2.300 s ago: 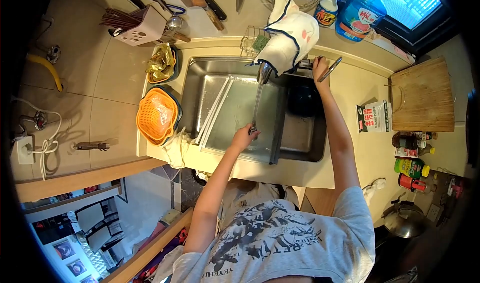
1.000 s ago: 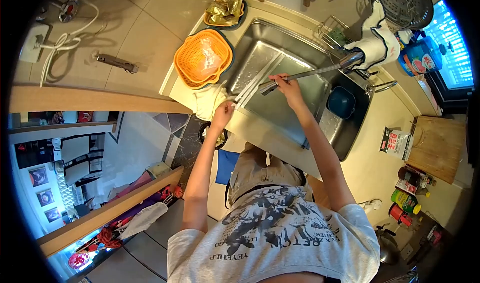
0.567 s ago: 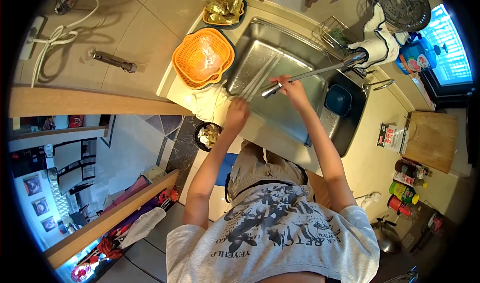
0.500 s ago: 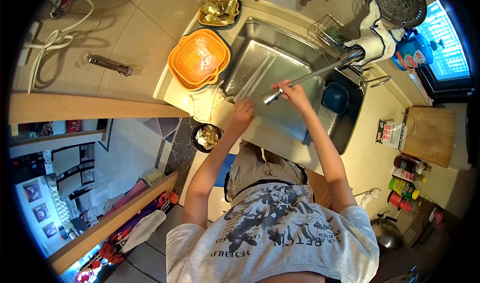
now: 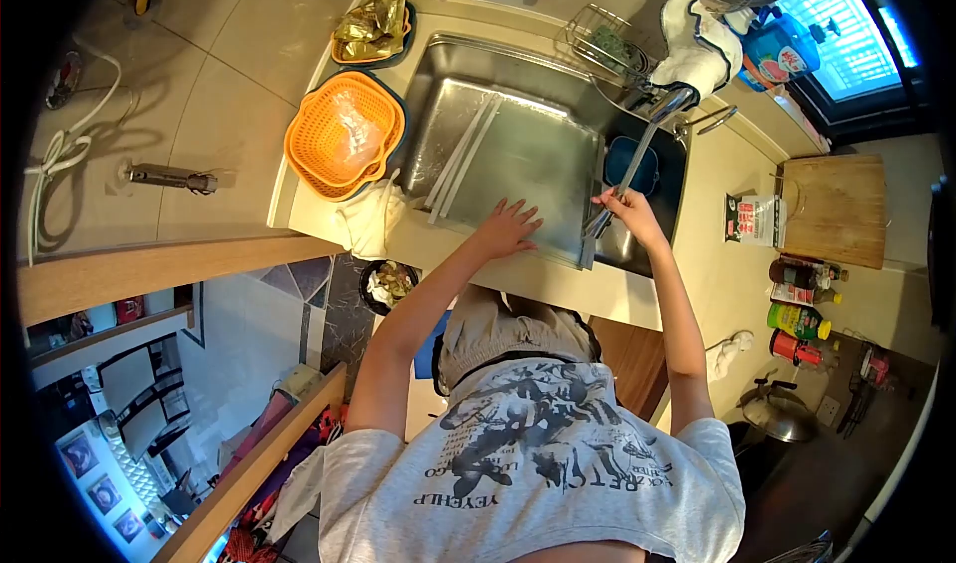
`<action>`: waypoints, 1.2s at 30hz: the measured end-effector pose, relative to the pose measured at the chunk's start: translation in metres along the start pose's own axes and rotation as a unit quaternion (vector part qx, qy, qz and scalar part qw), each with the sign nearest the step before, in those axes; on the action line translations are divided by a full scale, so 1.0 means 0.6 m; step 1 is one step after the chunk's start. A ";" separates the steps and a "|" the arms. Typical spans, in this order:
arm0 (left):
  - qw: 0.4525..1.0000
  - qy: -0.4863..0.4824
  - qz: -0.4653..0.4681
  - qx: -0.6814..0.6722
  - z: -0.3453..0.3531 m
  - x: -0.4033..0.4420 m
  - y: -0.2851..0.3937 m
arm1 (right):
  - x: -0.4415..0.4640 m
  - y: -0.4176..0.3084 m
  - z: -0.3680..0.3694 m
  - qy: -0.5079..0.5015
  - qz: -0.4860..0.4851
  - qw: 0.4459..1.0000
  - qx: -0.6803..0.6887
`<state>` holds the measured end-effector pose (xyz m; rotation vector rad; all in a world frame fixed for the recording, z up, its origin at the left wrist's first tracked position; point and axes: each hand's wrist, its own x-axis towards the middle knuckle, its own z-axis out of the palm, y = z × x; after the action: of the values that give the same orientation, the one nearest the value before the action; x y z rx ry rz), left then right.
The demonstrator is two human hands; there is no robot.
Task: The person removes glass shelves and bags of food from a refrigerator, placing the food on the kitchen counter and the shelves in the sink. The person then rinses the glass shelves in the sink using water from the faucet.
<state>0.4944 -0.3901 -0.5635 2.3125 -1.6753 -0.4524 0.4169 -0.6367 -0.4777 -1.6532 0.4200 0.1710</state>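
My left hand [image 5: 509,229] lies with spread fingers on the near part of a flat translucent panel [image 5: 528,170], which rests in the steel sink [image 5: 438,75]. White strips [image 5: 463,160] run along the panel's left side, a dark strip along its right. My right hand [image 5: 625,210] is closed around the head of the pull-out faucet [image 5: 647,145], over the panel's right edge. Behind the faucet a dark blue basin [image 5: 630,165] sits in the right of the sink. Whether water is flowing is too small to tell.
Orange baskets [image 5: 344,135] and a pale cloth [image 5: 373,220] lie left of the sink. A wire rack [image 5: 607,40] and a white towel [image 5: 692,50] are at the back. Right are a powder packet [image 5: 754,220], a cutting board [image 5: 835,210] and several bottles. A bin [image 5: 388,284] stands below.
My left hand moved from the white strips rightward across the panel, its fingers now spread. My right hand carried the faucet head to the panel's right edge. The view has shifted.
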 end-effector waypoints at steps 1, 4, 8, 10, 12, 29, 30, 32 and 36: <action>0.999 -0.024 0.004 0.020 -0.005 0.003 0.000 | -0.002 -0.005 0.001 0.011 -0.007 1.000 0.011; 0.995 -0.025 0.061 0.078 0.013 0.010 -0.007 | 0.010 -0.021 0.017 0.029 -0.027 0.999 0.037; 0.977 -0.046 0.123 0.170 0.016 0.015 -0.009 | 0.037 -0.049 0.046 0.053 -0.057 0.991 0.105; 0.966 -0.012 0.168 0.196 0.015 0.012 -0.009 | 0.051 -0.054 0.057 0.060 -0.062 0.988 0.132; 0.956 -0.021 0.190 0.222 0.005 0.012 -0.006 | 0.058 -0.061 0.068 0.072 -0.062 0.982 0.166; 0.958 0.095 0.110 0.247 -0.063 0.062 -0.050 | 0.059 -0.095 0.071 0.081 -0.102 0.963 0.238; 0.966 0.089 0.102 0.222 -0.069 0.064 -0.050 | 0.062 -0.107 0.076 0.097 -0.101 0.962 0.234; 0.971 0.079 0.097 0.202 -0.084 0.067 -0.045 | 0.072 -0.117 0.086 0.116 -0.101 0.951 0.267; 0.975 -0.002 0.042 0.217 -0.122 0.081 -0.032 | 0.089 -0.114 0.086 0.107 -0.113 0.947 0.280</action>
<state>0.5537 -0.4291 -0.5082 2.5132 -2.0311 -0.0745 0.4981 -0.5903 -0.4402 -1.1442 0.3934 -0.2814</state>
